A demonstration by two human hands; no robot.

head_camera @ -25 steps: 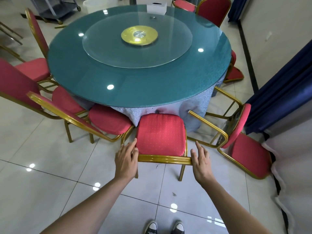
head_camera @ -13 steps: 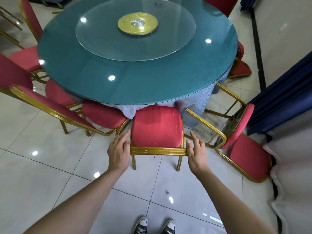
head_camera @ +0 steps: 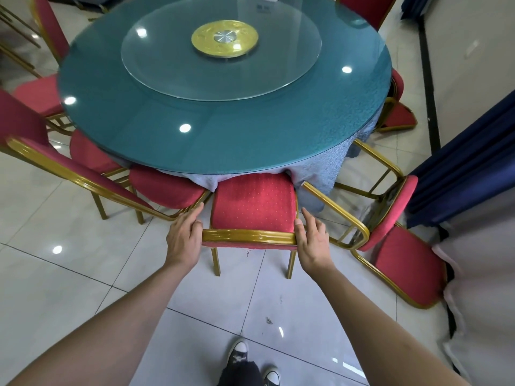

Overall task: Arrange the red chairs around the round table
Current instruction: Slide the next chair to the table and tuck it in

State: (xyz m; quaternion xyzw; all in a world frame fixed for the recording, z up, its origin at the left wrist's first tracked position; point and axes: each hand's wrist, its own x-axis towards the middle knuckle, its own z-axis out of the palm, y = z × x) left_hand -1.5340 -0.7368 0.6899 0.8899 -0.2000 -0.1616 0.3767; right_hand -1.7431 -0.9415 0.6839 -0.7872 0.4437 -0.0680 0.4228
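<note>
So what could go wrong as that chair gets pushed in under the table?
1. The tipped-over chair lies right beside the held chair; its gold frame may catch the seat or the right hand.
2. The tablecloth hangs over the seat's front edge and could bunch or get dragged.
3. On the other side, the left hand sits close to the neighbouring chair, so fingers could get pinched between the frames.

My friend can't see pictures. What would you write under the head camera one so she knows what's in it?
A person's left hand and right hand hold the gold top rail of a red chair whose seat is partly under a round green glass table. More red chairs stand around it; one lies tipped over on the right.
</note>
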